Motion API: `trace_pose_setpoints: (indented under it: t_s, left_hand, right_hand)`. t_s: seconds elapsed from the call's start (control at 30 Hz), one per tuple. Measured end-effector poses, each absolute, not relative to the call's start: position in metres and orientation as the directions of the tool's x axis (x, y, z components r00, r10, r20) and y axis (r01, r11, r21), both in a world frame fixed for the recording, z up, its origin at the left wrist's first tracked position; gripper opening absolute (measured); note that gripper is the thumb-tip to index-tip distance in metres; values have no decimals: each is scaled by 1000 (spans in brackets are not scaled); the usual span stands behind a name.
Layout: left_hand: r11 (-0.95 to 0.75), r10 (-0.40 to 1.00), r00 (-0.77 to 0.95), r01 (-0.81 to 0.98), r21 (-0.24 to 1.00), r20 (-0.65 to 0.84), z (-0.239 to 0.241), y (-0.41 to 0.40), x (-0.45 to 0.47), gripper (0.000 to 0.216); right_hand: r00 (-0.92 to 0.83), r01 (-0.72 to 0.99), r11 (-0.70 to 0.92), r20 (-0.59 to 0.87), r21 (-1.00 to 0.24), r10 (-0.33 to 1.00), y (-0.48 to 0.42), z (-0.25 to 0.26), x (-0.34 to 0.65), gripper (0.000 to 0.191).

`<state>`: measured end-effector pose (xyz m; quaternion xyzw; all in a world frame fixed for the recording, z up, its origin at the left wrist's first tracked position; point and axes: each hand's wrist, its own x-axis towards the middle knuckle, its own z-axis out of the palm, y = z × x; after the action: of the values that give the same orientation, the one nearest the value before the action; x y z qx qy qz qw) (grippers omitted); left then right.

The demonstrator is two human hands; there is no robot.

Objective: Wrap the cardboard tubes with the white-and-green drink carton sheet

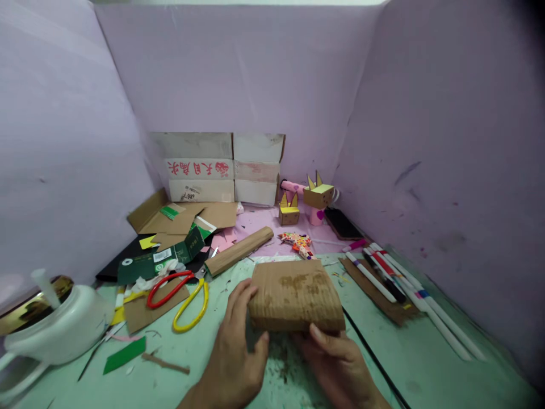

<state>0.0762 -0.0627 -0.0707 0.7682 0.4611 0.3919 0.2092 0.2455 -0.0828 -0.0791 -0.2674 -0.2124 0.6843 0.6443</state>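
A small brown cardboard box [293, 292] with damp-looking dark patches on its top is held just above the table by both hands. My left hand [236, 346] grips its left side, fingertips along the edge and thumb near the front lower corner. Under the front right part lies my right hand [336, 363], its thumb pressed on the front edge and its other fingers mostly hidden beneath. Behind the box are a patterned paper piece [297, 243] and a rolled cardboard strip [239, 251]. Scissors [187, 292] with red and yellow handles rest to the left.
Several markers [400, 278] lie on the right beside a phone [343, 223]. Two eared cardboard figures [289, 215] stand at the back. A white pot [63, 329], cardboard scraps [187, 218] and a green strip [125, 355] occupy the left. Purple panels [247, 68] enclose the table.
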Motion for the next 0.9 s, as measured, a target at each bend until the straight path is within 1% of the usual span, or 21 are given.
trace_pose_setpoints:
  t_s: [0.1,0.17,0.2,0.23,0.27,0.3,0.33,0.37,0.4,0.43,0.47,0.5,0.53,0.57,0.6,0.63,0.67,0.7,0.77,0.83,0.9]
  left_hand:
    - [-332,936,214,288,898,278,-75,-63,79,63]
    - [-267,956,177,184,946,235,-77,-62,77,62]
    - [-266,959,151,190,945,239,-79,-61,76,60]
    - [-275,960,124,224,935,252,-81,-60,74,58]
    - [-283,959,98,270,921,266,-82,-59,72,56]
    - [-291,956,65,313,904,286,-82,-59,71,54]
    - [-311,946,23,347,885,324,-81,-60,70,54]
    - [-351,921,-28,379,856,390,-80,-62,69,55]
    - [-409,875,-71,421,810,479,-77,-65,68,57]
    - [-474,813,-83,482,737,576,-74,-69,67,59]
    - [-557,730,-40,544,627,683,-71,-74,66,60]
    - [-637,646,71,599,485,760,-68,-80,64,59]
    - [-717,561,242,621,318,792,-67,-85,62,56]
    - [-789,466,418,595,153,780,-68,-89,61,52]
    - [-834,395,557,550,32,730,-71,-93,59,48]
    - [-858,354,638,512,-33,684,-75,-95,58,45]
    - [-870,342,671,491,-49,657,-81,-97,56,42]
    - [-869,361,668,493,-24,651,-88,-98,54,38]
    - [-871,391,625,488,52,676,-101,-98,51,32]
    - [-872,400,603,481,86,690,-110,-98,48,31]
    - [-879,401,603,465,104,690,-114,-97,44,32]
  right_hand:
    - [-43,-790,-121,-142,-602,989,-82,-78,242,24]
    - [-10,-766,-91,-131,-636,991,-81,-78,245,20]
    - [25,-729,-47,-95,-683,995,-81,-76,248,17]
    - [72,-661,25,-30,-750,997,-81,-73,252,14]
    - [124,-548,120,62,-828,990,-81,-68,257,11]
    - [154,-387,224,177,-895,972,-82,-61,261,9]
    - [159,-176,349,323,-921,933,-83,-53,265,13]
    - [110,55,436,440,-898,891,-84,-46,267,13]
    - [-40,252,509,516,-823,855,-86,-40,267,14]
    - [-219,394,560,517,-729,827,-89,-36,265,17]
    - [-349,497,610,501,-617,792,-91,-36,260,20]
    - [-444,576,655,486,-489,753,-94,-39,253,19]
    - [-520,622,700,483,-352,705,-98,-45,245,15]
    - [-574,644,734,498,-215,650,-101,-53,237,13]
    - [-612,641,758,514,-121,600,-105,-62,229,13]
    - [-624,634,771,544,-69,562,-109,-70,224,14]
    - [-624,638,769,556,-42,549,-112,-76,222,15]
    - [-620,647,761,553,-40,556,-115,-80,223,14]
    - [-605,676,733,514,-72,608,-118,-80,235,11]
    - [-579,692,712,500,-116,644,-118,-73,255,16]
    - [-602,691,692,365,-206,710,-116,-67,276,18]
